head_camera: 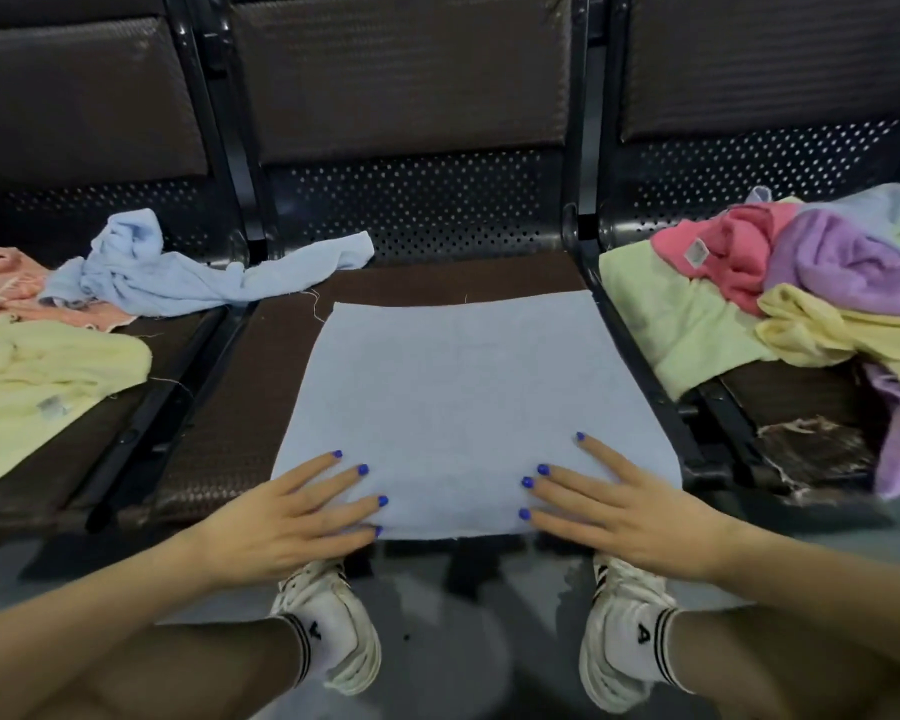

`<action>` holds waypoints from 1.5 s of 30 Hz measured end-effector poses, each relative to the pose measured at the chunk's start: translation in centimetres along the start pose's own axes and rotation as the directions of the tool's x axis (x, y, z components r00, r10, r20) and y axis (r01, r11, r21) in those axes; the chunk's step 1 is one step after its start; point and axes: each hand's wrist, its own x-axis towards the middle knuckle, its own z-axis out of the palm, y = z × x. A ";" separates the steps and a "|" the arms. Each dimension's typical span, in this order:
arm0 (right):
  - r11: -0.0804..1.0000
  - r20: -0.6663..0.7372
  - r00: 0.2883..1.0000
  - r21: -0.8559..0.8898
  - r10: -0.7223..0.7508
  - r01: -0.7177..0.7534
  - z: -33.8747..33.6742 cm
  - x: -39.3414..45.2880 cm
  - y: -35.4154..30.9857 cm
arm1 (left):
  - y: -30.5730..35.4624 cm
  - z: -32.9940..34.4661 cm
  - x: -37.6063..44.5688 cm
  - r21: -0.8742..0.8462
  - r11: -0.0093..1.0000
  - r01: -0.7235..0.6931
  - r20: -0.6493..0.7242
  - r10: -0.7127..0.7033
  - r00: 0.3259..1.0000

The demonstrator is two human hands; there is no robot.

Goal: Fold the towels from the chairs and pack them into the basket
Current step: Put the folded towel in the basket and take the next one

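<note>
Both hands, left [287,517] and right [619,511], are pressing flat, fingers straight, on the blue towel's [468,402] near corners on the seat [292,345].

The person's left hand [287,517] and right hand [630,511] are wearing bright blue nail polish, and both forearms are showing bare. The feet are wearing white sneakers [333,615] with dark stripes and white socks [640,641] bearing black bands and a black letter mark.

Only legible mark: a black letter "A" on each white sock [640,648], below the spread blue towel [468,407]. Small tags on yellow towel [48,387] and pink towel [733,257]: print too small to read.
</note>
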 end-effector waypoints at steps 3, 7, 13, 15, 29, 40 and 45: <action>0.999 -0.027 0.999 -0.040 0.035 -0.036 0.3 -0.7 0.4 | -0.3 -0.3 -0.4 0.046 0.999 0.022 -0.007 -0.022 1.000; 0.991 -0.029 0.999 -0.128 0.030 -0.033 0.9 -1.4 -0.4 | 0.5 -1.2 -1.0 0.073 0.995 0.066 0.023 -0.068 0.997; 0.954 -0.117 0.989 -0.272 0.094 -0.123 2.6 -0.9 -1.4 | 0.8 -1.9 -1.5 0.032 0.988 0.150 -0.006 -0.150 0.989; 0.949 -0.139 0.986 -0.288 0.095 -0.132 2.8 -0.5 -1.9 | 0.7 -1.9 -1.5 0.028 0.986 0.164 -0.031 -0.163 0.986; 0.961 -0.033 0.965 -0.087 0.261 -0.263 -0.9 -1.3 -1.1 | -0.5 -4.5 -1.0 -0.465 0.656 0.595 0.080 -0.638 0.766; 0.500 0.473 0.843 0.681 0.258 -0.535 -6.6 -1.5 3.6 | -5.3 -8.7 0.2 -0.790 -0.258 0.557 0.602 -0.499 0.623; 0.187 0.731 0.674 0.651 0.108 -0.736 -8.7 0.3 8.5 | -9.0 -10.2 1.1 -0.806 -0.306 0.507 0.589 -0.504 0.632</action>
